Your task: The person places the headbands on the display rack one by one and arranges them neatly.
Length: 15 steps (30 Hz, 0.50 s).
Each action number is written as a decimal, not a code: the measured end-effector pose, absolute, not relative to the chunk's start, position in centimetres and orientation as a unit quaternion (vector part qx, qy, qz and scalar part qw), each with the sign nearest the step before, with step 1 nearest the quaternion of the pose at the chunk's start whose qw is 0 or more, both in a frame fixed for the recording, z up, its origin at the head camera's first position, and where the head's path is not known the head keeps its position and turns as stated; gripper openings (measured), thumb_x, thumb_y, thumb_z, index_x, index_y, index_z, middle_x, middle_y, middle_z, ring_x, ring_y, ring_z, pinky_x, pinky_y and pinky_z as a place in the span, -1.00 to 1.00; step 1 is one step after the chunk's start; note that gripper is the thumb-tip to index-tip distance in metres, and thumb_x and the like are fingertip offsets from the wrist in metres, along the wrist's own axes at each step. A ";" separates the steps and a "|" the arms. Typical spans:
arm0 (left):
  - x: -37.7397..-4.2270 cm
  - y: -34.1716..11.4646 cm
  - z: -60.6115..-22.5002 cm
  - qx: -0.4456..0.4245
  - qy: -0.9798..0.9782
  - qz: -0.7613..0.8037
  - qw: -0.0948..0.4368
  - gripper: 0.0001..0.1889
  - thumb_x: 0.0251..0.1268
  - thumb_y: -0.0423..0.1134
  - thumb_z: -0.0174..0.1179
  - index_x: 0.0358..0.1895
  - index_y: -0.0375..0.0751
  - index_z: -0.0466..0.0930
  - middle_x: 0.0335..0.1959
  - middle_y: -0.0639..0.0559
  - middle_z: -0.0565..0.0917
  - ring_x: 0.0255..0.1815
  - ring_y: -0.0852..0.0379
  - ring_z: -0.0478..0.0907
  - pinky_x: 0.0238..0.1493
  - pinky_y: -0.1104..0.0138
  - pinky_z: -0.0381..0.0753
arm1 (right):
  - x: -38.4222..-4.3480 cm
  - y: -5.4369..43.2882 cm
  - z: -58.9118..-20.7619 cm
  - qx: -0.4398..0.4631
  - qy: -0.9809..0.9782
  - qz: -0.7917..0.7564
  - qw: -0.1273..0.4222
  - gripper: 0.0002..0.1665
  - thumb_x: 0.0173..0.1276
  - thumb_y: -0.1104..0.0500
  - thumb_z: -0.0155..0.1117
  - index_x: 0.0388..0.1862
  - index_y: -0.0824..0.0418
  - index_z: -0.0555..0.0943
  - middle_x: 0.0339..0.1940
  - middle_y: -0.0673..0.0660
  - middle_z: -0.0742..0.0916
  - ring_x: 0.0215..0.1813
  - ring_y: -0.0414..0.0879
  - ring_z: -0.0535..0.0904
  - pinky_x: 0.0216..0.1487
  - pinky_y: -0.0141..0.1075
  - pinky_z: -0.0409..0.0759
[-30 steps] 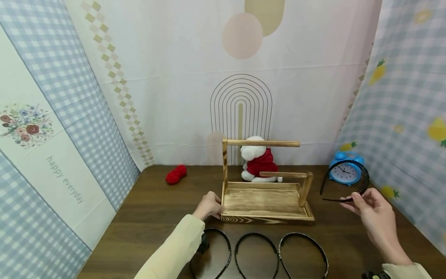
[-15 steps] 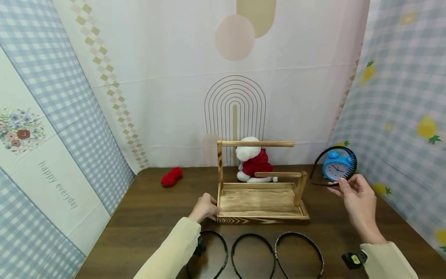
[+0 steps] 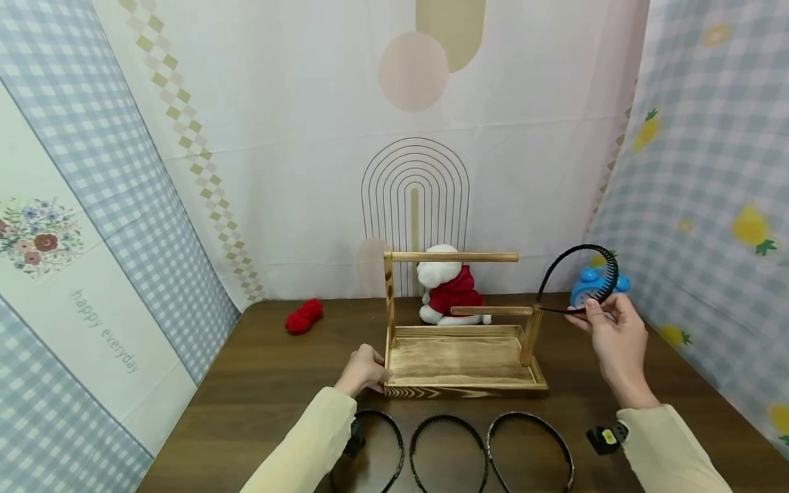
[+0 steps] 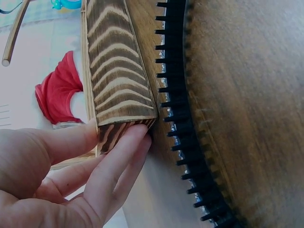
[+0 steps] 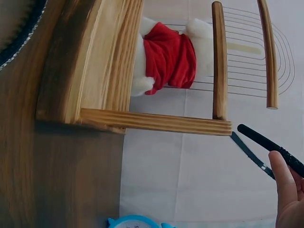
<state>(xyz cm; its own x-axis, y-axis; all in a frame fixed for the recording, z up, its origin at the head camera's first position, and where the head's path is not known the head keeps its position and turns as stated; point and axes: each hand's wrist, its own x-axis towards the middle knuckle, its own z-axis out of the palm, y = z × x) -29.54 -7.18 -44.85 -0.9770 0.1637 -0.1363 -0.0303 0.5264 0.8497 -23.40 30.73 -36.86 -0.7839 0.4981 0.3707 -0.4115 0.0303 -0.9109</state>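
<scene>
A wooden stand has a shallow tray, a tall post at its left with a long rod, and a shorter post at its right with a lower rod. My left hand holds the tray's left front corner between thumb and fingers, close up in the left wrist view. Raised beside the right post, my right hand pinches a black toothed headband. One end of that headband overlaps the top of the short post in the head view; in the right wrist view its ends point toward that post.
Several more headbands lie along the table front, one partly under the left sleeve. Behind the stand sits a white plush toy in red. A blue alarm clock stands behind the right hand, and a red object lies at the back left.
My right hand has carried the headband left and upward, from in front of the clock to the short post. The left hand keeps its hold on the tray corner.
</scene>
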 end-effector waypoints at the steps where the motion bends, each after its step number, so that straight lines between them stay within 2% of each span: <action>1: -29.5 -7.1 -45.0 0.037 0.868 0.486 0.100 -0.69 0.12 -0.51 0.30 -0.09 -0.69 0.58 -0.44 -0.30 0.67 -0.58 -0.09 0.71 -0.53 0.26 0.76 | -23.5 30.7 -36.9 -0.032 -0.634 0.700 0.327 -0.74 0.43 0.30 0.14 -0.38 0.42 0.32 -0.27 0.08 0.61 -0.36 -0.22 0.74 -0.25 -0.40 0.74; 7: -29.4 -7.0 -45.3 0.037 0.872 0.480 0.090 -0.73 0.09 -0.53 0.30 -0.15 -0.68 0.60 -0.49 -0.27 0.65 -0.61 -0.10 0.71 -0.57 0.29 0.75 | -24.1 29.9 -37.2 -0.025 -0.628 0.711 0.316 -0.72 0.44 0.27 0.13 -0.38 0.41 0.30 -0.26 0.10 0.61 -0.29 -0.19 0.73 -0.20 -0.37 0.75; 15: -29.4 -6.9 -44.8 0.042 0.875 0.474 0.091 -0.71 0.11 -0.52 0.31 -0.12 -0.68 0.58 -0.46 -0.32 0.68 -0.59 -0.11 0.71 -0.53 0.25 0.76 | -24.9 28.8 -36.9 -0.021 -0.625 0.718 0.306 -0.69 0.45 0.22 0.11 -0.39 0.38 0.28 -0.26 0.13 0.59 -0.28 -0.18 0.73 -0.16 -0.37 0.74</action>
